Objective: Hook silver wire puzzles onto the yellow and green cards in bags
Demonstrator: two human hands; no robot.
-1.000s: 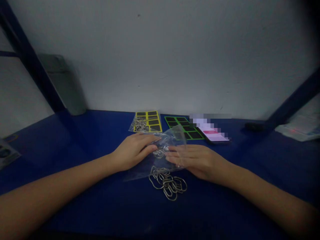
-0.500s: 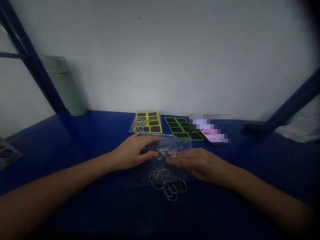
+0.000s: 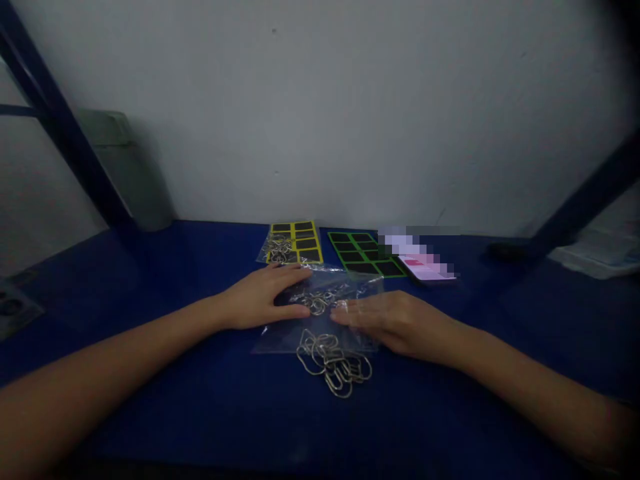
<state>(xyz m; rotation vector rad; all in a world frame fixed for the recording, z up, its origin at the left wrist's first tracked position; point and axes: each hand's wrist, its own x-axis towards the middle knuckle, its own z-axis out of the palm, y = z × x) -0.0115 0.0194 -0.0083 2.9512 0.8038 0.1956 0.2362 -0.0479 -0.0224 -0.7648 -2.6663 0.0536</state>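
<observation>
Worn on the head, the camera looks forward and down, close over the blue table, centred on the clear plastic bag, white wall at twelve o'clock.

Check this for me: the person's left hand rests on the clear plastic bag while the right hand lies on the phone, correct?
No, the right hand is not on the phone. The head view shows it resting on the clear plastic bag, as the left hand does.
</observation>
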